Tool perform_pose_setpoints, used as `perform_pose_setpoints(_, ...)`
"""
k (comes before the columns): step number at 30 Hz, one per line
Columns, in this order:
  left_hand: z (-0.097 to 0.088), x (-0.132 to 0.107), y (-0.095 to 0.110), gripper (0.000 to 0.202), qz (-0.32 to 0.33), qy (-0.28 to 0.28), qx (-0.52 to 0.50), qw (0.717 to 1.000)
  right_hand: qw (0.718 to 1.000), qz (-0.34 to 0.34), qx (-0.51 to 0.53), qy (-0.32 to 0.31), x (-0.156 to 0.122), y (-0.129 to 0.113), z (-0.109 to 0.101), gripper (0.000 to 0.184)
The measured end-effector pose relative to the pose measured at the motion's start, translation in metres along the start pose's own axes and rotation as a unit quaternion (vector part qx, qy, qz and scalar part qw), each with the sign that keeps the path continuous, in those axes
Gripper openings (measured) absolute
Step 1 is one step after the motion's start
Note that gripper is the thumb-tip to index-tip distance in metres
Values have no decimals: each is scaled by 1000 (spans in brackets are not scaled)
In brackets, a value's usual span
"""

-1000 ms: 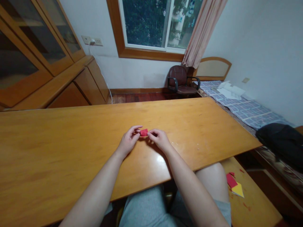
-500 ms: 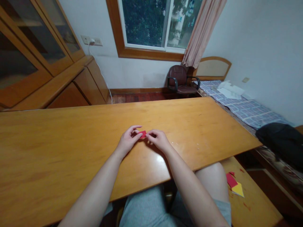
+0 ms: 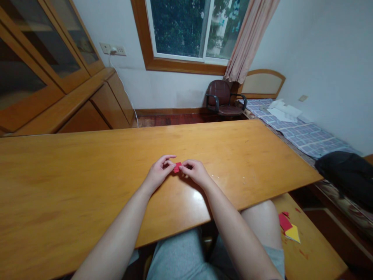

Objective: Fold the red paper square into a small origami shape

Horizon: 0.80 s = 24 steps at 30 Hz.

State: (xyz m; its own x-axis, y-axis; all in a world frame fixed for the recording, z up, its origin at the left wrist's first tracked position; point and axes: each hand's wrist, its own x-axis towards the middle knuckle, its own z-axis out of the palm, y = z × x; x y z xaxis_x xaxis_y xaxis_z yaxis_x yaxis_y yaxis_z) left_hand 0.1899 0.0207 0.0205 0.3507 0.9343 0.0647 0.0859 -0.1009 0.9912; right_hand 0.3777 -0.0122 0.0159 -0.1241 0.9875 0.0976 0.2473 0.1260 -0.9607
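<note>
Between my two hands is a small piece of folded red paper [image 3: 177,167], just above the wooden table [image 3: 87,175]. My left hand [image 3: 161,171] pinches its left side with thumb and fingers, the index finger reaching out above it. On the right side, the thumb and fingertips of my right hand [image 3: 192,172] close on the paper's edge. The fingertips cover part of the paper, so its full shape is hidden.
Right of my knee, a lower wooden bench [image 3: 314,249] carries red paper [image 3: 284,222], yellow paper [image 3: 293,233] and small red scraps. Small bits lie on the table to the right. Beyond stand an office chair [image 3: 220,97] and a bed with a black bag [image 3: 346,175].
The red paper has shifted slightly to the right and turned between my fingers, with less of it behind the left thumb. Both hands stay nearly in place.
</note>
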Motion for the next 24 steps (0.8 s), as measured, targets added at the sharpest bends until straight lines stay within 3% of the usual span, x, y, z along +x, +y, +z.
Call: perform_pose_setpoints(24, 1, -1, 2, 33, -14, -4, 42, 999, 999, 16, 32, 3, -1, -2, 1, 26)
